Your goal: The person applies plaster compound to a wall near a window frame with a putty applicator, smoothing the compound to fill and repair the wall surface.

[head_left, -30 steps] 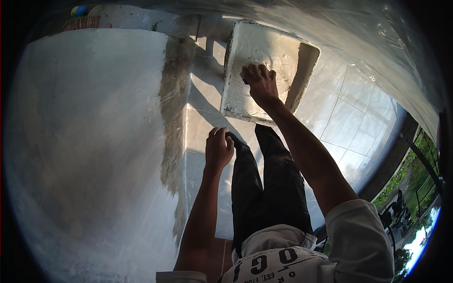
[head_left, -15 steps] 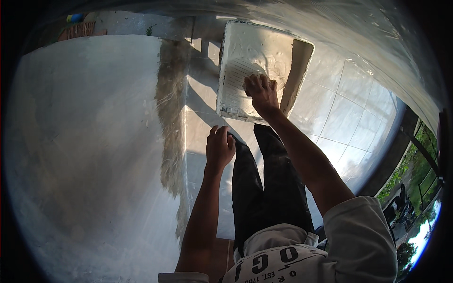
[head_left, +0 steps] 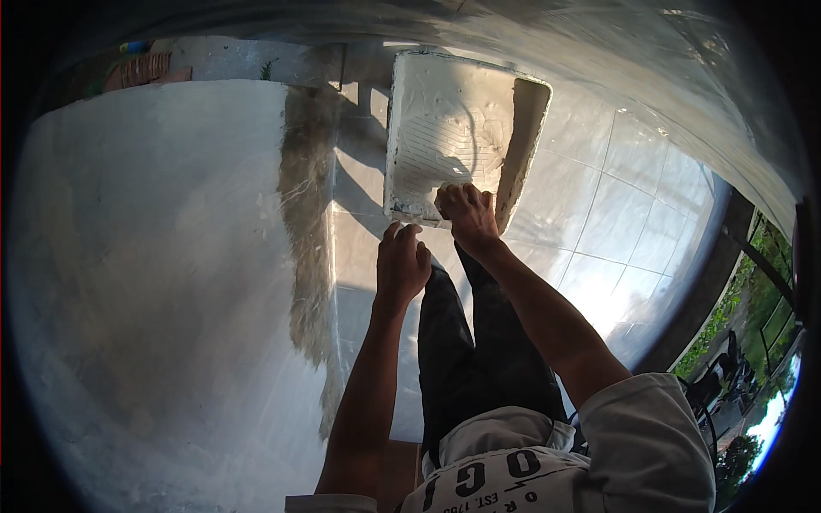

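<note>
A rectangular paint tray [head_left: 402, 128] coated in thick cream-white paint lies on the floor in front of me, with ridged lines across its middle. My right hand [head_left: 469, 214] is closed over the tray's near edge, fingers bent down. Something small and pale shows at its fingertips, mostly hidden, and I cannot make out what it is. Beside the tray's near left corner is my left hand [head_left: 402, 261], its fingers loosely curved and the thumb apart, with nothing visible in it. Whether its fingertips touch the tray rim I cannot tell.
At the left stands a broad wall [head_left: 162, 248] coated whitish, with a rough brown-grey strip [head_left: 304, 214] along its lower edge. Pale floor tiles [head_left: 629, 201] extend to the right. Stacked reddish bricks [head_left: 147, 67] are at the far left; greenery [head_left: 727, 316] shows at the right.
My right hand has drawn back toward me, from the ridged middle of the tray to its near edge. The left hand has stayed close to the near left corner, now nearer the rim.
</note>
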Motion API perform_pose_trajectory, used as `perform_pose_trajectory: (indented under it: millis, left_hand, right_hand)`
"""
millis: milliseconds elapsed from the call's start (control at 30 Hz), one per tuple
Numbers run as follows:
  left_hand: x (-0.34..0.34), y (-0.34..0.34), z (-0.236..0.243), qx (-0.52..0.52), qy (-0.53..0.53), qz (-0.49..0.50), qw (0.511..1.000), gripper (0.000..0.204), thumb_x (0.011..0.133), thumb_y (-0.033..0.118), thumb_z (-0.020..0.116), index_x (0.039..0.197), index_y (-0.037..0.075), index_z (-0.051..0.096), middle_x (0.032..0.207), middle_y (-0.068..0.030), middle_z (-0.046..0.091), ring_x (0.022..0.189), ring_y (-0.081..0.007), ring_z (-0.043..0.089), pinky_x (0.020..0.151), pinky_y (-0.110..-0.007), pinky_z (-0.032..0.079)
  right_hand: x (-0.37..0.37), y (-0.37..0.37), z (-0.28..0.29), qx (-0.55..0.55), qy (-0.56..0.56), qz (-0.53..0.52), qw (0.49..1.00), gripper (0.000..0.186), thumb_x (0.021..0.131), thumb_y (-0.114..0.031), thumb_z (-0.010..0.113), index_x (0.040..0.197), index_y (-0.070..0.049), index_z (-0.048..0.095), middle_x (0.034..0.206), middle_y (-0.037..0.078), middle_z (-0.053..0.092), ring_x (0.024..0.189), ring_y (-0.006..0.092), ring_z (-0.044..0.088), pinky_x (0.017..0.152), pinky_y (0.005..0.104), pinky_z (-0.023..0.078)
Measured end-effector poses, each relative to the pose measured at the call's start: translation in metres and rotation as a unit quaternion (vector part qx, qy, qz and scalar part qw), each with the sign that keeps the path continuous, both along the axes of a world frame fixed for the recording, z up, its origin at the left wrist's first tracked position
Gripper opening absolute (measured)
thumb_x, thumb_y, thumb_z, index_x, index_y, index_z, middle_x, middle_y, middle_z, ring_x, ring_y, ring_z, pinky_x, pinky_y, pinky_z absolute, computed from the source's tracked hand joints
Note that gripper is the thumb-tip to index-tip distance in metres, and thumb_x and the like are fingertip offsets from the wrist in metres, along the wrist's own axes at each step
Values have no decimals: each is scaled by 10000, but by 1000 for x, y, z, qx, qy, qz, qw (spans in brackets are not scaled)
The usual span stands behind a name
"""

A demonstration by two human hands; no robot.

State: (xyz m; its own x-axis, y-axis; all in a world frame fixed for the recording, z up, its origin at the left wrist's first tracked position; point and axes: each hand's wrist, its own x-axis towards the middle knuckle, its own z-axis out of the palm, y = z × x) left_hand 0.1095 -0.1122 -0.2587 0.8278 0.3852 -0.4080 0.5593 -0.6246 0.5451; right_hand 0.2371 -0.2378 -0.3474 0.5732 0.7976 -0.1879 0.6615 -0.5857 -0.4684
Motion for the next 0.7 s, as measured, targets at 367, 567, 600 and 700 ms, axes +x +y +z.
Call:
perform_pose_trajectory:
  millis: [367, 567, 600, 700]
  left_hand:
    - [-35, -4, 17, 6, 15, 43, 999, 268, 891, 100, 576, 1119, -32, 621, 1091, -231, 686, 1197, -450, 572, 1070, -524, 424]
    - [-58, -6, 60, 29, -22, 119, 992, 300, 874, 101, 581, 1151, -7, 619, 1141, -212, 688, 1247, -439, 542, 1077, -522, 422]
    - [-60, -6, 68, 41, -36, 132, 990, 300, 874, 101, 581, 1151, -7, 619, 1141, -212, 688, 1247, -439, 542, 1077, -522, 422]
    - [-85, 1, 98, 66, -58, 207, 974, 312, 872, 88, 599, 1173, 3, 609, 1180, -199, 680, 1300, -432, 512, 1073, -521, 429]
  right_hand:
    - [-16, -12, 10, -65, 27, -4, 998, 483, 824, -59, 651, 1285, -187, 581, 1324, 25, 501, 1292, 276, 488, 957, 565, 415]
    - [-37, -9, 49, 94, 165, -126, 974, 375, 929, -97, 627, 1299, -154, 644, 1221, 108, 658, 1109, 343, 629, 906, 487, 516]
    - [-32, -3, 53, 119, 261, -183, 940, 404, 953, -163, 652, 1352, -121, 609, 1222, 129, 670, 1083, 337, 655, 911, 446, 536]
    - [-28, 45, 89, 137, 596, -364, 702, 456, 959, -222, 669, 1384, -91, 567, 1243, 114, 657, 1101, 287, 658, 915, 454, 539]
